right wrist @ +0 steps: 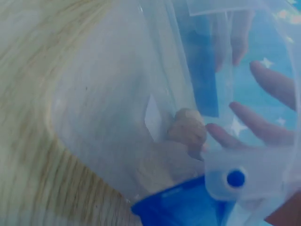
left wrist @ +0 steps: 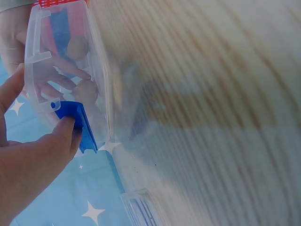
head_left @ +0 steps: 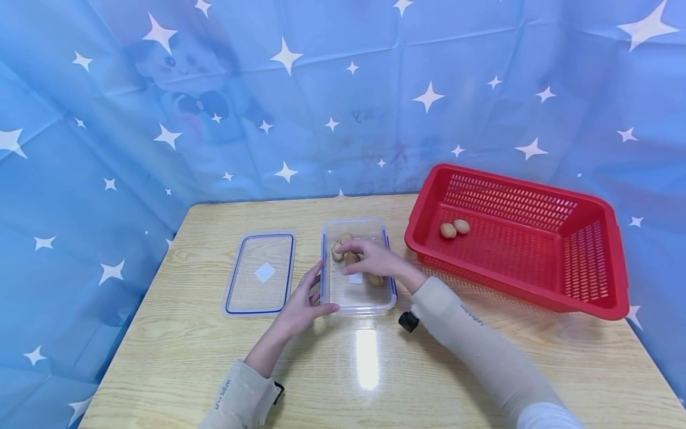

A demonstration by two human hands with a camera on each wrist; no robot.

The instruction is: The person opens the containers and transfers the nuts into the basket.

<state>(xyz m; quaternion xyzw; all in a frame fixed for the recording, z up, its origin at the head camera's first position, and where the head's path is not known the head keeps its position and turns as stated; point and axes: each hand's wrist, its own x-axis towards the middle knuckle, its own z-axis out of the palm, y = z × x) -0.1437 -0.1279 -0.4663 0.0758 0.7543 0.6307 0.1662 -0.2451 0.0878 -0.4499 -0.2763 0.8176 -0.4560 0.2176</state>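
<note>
A clear plastic box point(head_left: 364, 305) with blue side latches stands without its lid, several walnuts point(head_left: 375, 279) in it. My left hand point(head_left: 301, 302) holds the box by its near left corner. In the left wrist view, its fingertips press on the blue latch point(left wrist: 77, 125), which hangs down. My right hand point(head_left: 372, 260) reaches inside the box over the walnuts, fingers spread and slightly bent. Through the clear wall in the right wrist view, its fingertips point(right wrist: 216, 133) come right up to a walnut point(right wrist: 188, 129). Part of the walnuts is hidden under this hand.
Left of the box, the clear lid point(head_left: 243, 292) with a blue seal lies flat on the wooden table point(head_left: 177, 357). A red basket point(head_left: 509, 274) with two walnuts point(head_left: 454, 229) stands at the right. Behind hangs a blue curtain point(head_left: 332, 95) with white stars.
</note>
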